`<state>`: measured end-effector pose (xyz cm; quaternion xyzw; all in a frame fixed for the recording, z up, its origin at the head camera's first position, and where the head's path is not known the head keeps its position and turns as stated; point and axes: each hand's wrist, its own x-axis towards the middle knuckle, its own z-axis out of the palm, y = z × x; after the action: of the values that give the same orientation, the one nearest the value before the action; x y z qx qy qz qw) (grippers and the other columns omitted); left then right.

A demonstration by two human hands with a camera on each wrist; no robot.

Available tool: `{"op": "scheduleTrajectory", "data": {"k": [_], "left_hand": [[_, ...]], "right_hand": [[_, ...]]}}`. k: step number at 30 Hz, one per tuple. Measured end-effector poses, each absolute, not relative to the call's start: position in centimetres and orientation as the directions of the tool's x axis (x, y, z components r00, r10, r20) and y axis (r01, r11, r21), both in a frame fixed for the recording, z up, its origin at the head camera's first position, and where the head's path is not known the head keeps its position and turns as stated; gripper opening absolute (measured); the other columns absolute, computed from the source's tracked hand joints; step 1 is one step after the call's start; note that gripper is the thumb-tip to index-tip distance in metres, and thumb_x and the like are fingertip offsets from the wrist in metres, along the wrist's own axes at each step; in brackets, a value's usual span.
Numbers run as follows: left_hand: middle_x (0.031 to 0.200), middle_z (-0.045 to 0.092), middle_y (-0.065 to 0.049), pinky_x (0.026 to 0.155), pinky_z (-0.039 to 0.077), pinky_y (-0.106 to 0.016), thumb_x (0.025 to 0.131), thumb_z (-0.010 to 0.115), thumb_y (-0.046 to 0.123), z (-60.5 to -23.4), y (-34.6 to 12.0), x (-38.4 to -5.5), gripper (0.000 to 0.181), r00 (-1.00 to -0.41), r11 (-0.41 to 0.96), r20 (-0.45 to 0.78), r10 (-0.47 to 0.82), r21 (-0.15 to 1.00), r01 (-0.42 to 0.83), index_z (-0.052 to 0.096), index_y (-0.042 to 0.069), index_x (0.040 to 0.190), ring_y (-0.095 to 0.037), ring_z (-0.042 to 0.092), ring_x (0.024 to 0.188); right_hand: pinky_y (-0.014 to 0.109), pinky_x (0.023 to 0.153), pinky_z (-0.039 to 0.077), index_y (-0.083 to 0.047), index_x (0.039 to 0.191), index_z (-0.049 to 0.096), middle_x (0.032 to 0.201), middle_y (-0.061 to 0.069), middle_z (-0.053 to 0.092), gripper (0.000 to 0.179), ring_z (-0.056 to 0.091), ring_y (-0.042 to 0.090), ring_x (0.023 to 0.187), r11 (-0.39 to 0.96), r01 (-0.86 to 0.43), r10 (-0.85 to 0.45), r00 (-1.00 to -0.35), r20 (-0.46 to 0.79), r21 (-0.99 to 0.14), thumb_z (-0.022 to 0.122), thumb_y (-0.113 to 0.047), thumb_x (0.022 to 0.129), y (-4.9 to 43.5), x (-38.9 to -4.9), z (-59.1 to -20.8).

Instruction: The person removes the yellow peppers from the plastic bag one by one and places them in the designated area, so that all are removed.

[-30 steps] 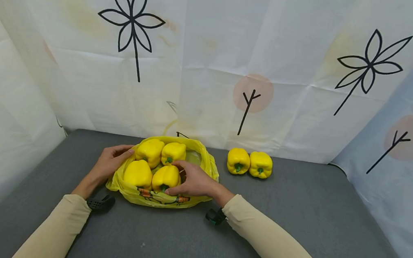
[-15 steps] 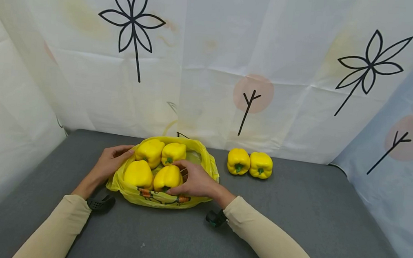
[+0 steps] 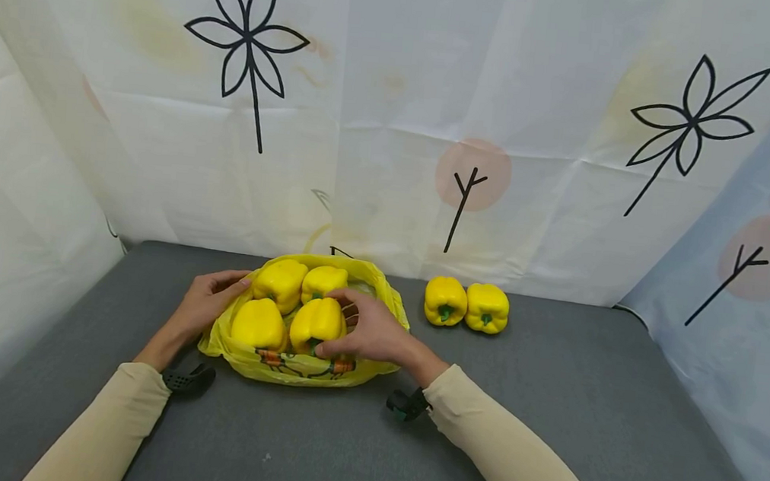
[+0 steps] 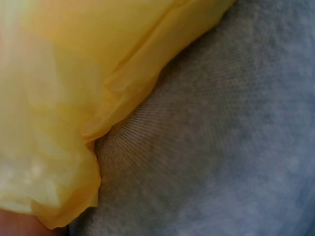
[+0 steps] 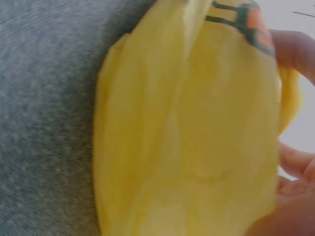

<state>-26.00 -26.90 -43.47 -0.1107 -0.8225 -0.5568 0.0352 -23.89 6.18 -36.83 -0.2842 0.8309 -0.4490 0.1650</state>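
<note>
A yellow plastic bag [image 3: 250,366] lies wide open on the grey table, its front printed in orange and black. Several yellow bell peppers [image 3: 278,281] sit inside. My left hand [image 3: 204,305] holds the bag's left rim; its fingertips are partly hidden by the plastic. At the front right of the bag, my right hand [image 3: 373,331] grips a yellow bell pepper [image 3: 316,322], with the thumb low at the front and fingers over the far side. That pepper looks slightly raised, its stem end facing the front. In the right wrist view, bag plastic [image 5: 197,128] covers most of the pepper.
Two more yellow bell peppers, a left one [image 3: 445,301] and a right one [image 3: 487,307], stand side by side right of the bag, near the table's back edge. A patterned white cloth [image 3: 395,119] hangs behind the grey table [image 3: 339,450].
My right hand has shifted slightly right and up with the front-right pepper, which has turned and risen a little. The left hand and the other peppers have not moved.
</note>
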Motion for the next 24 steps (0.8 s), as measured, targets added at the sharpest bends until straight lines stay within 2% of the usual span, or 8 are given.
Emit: {"op": "scheduleTrajectory", "data": {"k": [7, 24], "left_hand": [[0.138, 0.056, -0.027, 0.081, 0.054, -0.02, 0.109, 0.052, 0.03, -43.5, -27.0, -25.9, 0.05, -0.974, 0.375, 0.18, 0.134, 0.901, 0.218, 0.052, -0.003, 0.146, 0.002, 0.061, 0.098], [0.137, 0.057, -0.026, 0.081, 0.055, -0.02, 0.109, 0.052, 0.03, -43.6, -27.0, -26.1, 0.049, -0.975, 0.363, 0.18, 0.133, 0.906, 0.217, 0.053, -0.002, 0.146, 0.001, 0.061, 0.099]], "right_hand": [[0.04, 0.1, 0.049, -0.011, 0.148, 0.048, 0.134, 0.006, 0.055, 0.081, 0.056, 0.025, 0.12, 0.404, -0.332, -0.604, -0.797, 0.024, -0.853, 0.087, -0.026, 0.08, 6.6, -23.7, -36.0], [0.049, 0.105, 0.046, -0.012, 0.15, 0.048, 0.137, 0.007, 0.055, 0.08, 0.056, 0.026, 0.122, 0.357, -0.339, -0.559, -0.824, 0.092, -0.87, 0.087, -0.025, 0.081, 8.0, -22.9, -34.8]]}}
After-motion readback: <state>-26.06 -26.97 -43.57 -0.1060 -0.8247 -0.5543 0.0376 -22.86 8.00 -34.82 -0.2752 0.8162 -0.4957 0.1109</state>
